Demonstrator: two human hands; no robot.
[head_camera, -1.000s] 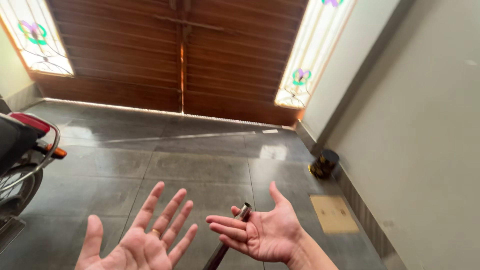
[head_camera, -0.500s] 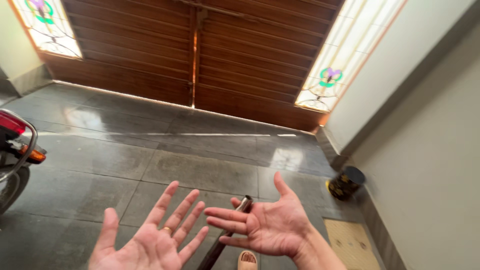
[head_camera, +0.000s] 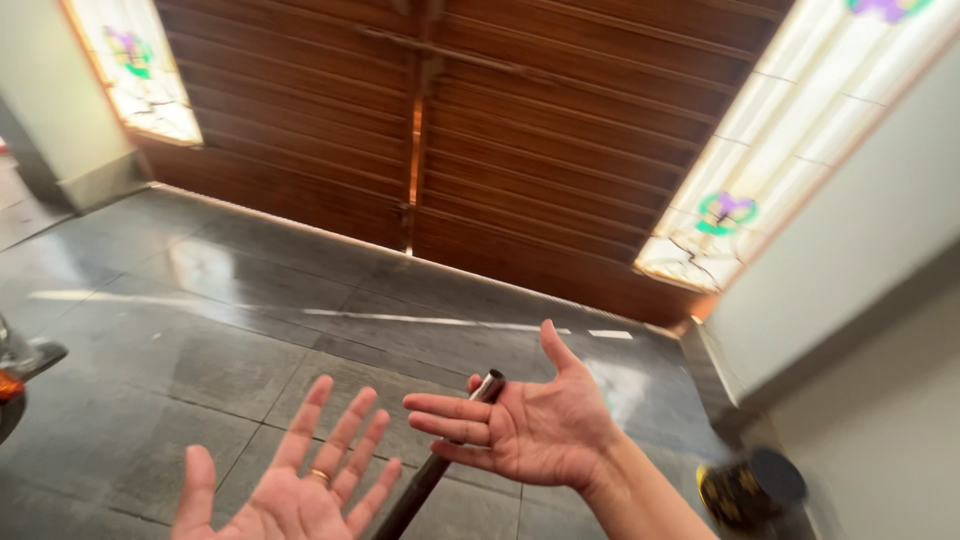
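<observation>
On a glossy grey tile floor (head_camera: 200, 340), two hands, left hand (head_camera: 290, 490) and right hand (head_camera: 530, 430), spread open-fingered beside one dark metal pole (head_camera: 435, 465).

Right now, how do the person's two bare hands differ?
The left hand wears a gold ring and points its spread fingers upward; the right hand shows no ring and points sideways. The dark metal rod passes behind the right hand's fingers, clear of the left hand. Both are open, palms up.

glossy stone floor (head_camera: 230, 330), slatted wooden gate (head_camera: 520, 130)
</observation>
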